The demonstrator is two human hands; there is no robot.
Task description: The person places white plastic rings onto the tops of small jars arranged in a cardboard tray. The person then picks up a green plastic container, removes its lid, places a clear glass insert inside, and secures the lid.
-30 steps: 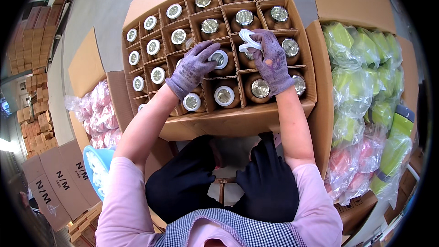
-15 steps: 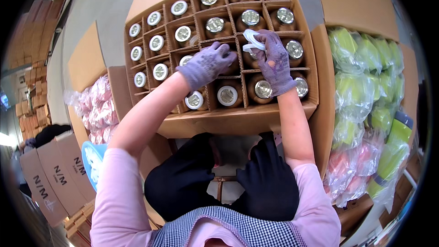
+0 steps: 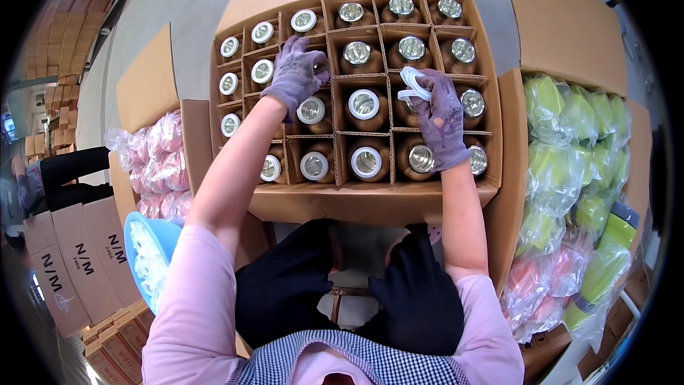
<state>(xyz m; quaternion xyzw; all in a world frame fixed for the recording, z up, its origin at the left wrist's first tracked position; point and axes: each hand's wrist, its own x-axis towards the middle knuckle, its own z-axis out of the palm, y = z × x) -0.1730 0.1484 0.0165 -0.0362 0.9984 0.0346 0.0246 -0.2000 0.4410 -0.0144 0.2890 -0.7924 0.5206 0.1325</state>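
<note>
Head view looks down on a divided cardboard box (image 3: 235, 14) of brown bottles, which serves as the landmark: the right hand (image 3: 443, 120), in a purple glove, sits over the box's right-hand middle cells with its fingers (image 3: 427, 85) curled round a few thin white rings (image 3: 413, 85), held up just above a bottle (image 3: 420, 158) mouth. The left hand (image 3: 293, 75), gloved likewise, presses down on a cell in the box's left-centre, fingers bent and spread over the bottle top; whether it pinches a ring underneath I cannot tell. Several bottles near the box's front and left edges already wear a white ring (image 3: 365, 161), while those toward the back right show bare shiny mouths. The rings look light, thin and a little springy, probably slippery against knitted gloves, so a pinch across the rim with thumb and forefinger seems the safest hold. Left of the box, low down, a blue bowl (image 3: 135, 232) holds more white rings
</note>
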